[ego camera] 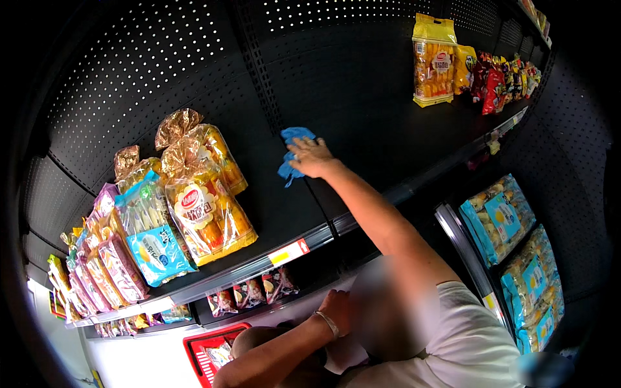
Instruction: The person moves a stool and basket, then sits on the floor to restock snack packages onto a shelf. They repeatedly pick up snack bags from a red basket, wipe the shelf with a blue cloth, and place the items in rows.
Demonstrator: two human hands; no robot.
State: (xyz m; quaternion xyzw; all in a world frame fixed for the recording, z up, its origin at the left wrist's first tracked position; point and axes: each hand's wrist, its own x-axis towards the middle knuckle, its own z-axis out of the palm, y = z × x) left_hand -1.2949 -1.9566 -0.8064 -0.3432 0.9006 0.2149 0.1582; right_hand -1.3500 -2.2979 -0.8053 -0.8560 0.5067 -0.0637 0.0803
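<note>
My right hand (312, 157) presses a crumpled blue cloth (297, 132) against the black metal shelf (368, 145), fingers spread over it. The cloth lies at the seam between two shelf sections. My bent left arm, with a band on the wrist, comes up from the bottom edge. The left hand (335, 310) has curled fingers, and a blurred patch partly hides it, so what it holds cannot be told. Left of the cloth stand clear bags of bread (208, 218) with gathered golden tops. A blue-and-clear bread bag (157, 237) leans beside them.
Several colourful snack packs (109, 271) stand at the shelf's left end. A yellow bread bag (434, 63) and red snack packs (495, 89) stand far right. A price rail (288, 252) edges the shelf. Below are blue bread packs (502, 216), small red packs (250, 293) and a red basket (213, 333).
</note>
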